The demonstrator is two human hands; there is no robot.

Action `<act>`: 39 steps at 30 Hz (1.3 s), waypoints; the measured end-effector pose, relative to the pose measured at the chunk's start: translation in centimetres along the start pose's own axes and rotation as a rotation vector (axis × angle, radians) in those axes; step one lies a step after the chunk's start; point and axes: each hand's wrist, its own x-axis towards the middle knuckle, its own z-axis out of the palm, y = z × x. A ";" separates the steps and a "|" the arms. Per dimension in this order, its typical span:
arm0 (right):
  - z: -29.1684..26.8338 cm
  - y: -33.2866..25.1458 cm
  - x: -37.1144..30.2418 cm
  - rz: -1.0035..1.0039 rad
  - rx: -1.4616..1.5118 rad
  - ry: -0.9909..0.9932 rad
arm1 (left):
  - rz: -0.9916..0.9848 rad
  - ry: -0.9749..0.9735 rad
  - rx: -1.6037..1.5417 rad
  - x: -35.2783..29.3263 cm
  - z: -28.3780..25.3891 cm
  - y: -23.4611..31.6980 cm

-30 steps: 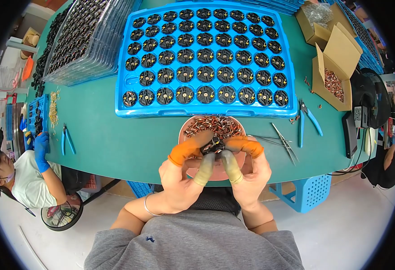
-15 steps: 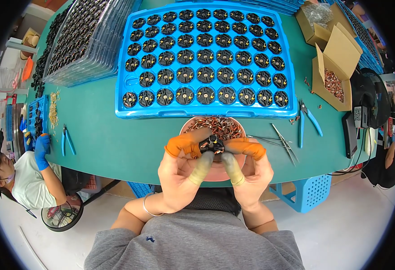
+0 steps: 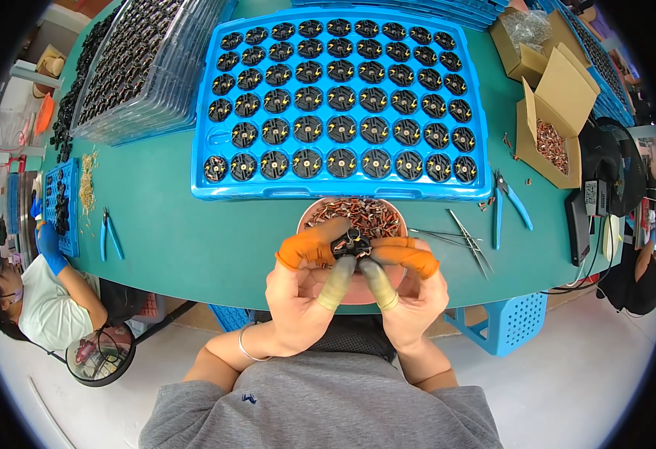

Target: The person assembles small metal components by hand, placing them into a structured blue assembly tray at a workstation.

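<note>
Between both hands I hold a small round black part [image 3: 351,243], with copper-coloured bits along its lower edge. My left hand [image 3: 303,288] is closed on its left side, thumb and finger in stained orange and yellow finger covers. On the other side my right hand [image 3: 404,284] pinches it the same way. Fingertips hide much of the part. Just behind and beneath sits a pink bowl [image 3: 300,224] heaped with small copper-and-red pieces [image 3: 358,214]. Beyond it a blue tray [image 3: 328,188] carries rows of round black parts with yellow marks; one pocket [image 3: 218,135] at its left holds none.
Tweezers [image 3: 471,243] and blue-handled pliers [image 3: 509,206] lie to the right, near a cardboard box [image 3: 560,142] of small pieces. Blue cutters [image 3: 108,233] lie left. Stacked clear trays [image 3: 137,82] stand far left. A co-worker [image 3: 51,299] in blue gloves sits at the left.
My right fingers have shifted slightly around the black part, which stays in both hands. The co-worker's gloved hand at the left has moved up and away toward the small blue tray.
</note>
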 end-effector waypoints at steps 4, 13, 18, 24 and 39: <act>0.1 0.1 0.4 -0.204 -0.216 0.009 | 0.044 -0.020 0.105 -0.2 -0.5 -0.3; -0.1 0.1 0.7 -0.424 -0.448 -0.022 | 0.070 -0.001 0.216 -0.3 -0.6 -0.3; -0.4 0.0 1.2 -0.375 -0.381 -0.071 | 0.032 0.004 0.162 0.0 -0.6 -0.3; -0.3 -0.3 1.0 0.111 0.146 -0.003 | 0.124 -0.073 0.358 0.7 -1.1 0.0; -0.7 -0.3 2.0 0.406 0.483 -0.087 | -0.198 -0.159 -0.114 1.7 -0.8 1.0</act>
